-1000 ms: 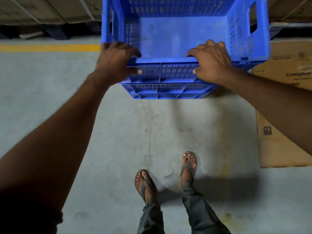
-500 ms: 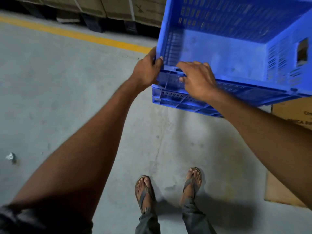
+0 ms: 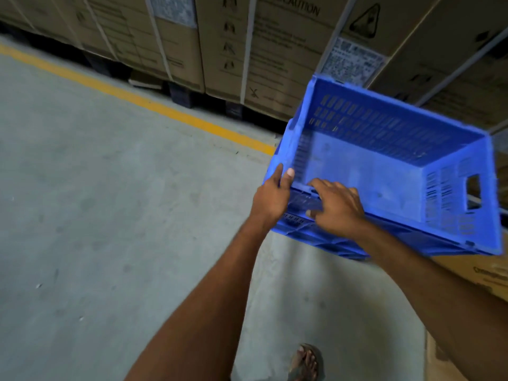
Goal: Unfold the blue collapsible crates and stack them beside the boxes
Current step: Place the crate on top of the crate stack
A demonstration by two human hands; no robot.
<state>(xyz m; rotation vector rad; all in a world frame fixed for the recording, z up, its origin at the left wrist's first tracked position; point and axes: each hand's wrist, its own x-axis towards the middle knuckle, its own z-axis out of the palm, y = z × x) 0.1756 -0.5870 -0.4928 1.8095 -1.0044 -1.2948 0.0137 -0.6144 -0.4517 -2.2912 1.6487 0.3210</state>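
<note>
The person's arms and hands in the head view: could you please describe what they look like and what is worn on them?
Both the left arm and the right arm are bare along all that shows, with no sleeve in frame. The left hand and the right hand wear no gloves, and no watch, bracelet or ring is visible.

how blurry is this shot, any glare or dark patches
Head view: motion blur smears the blue crate along its rim and the print on the cartons; the light is dim and flat, with no glare; the concrete floor looks soft too.
</note>
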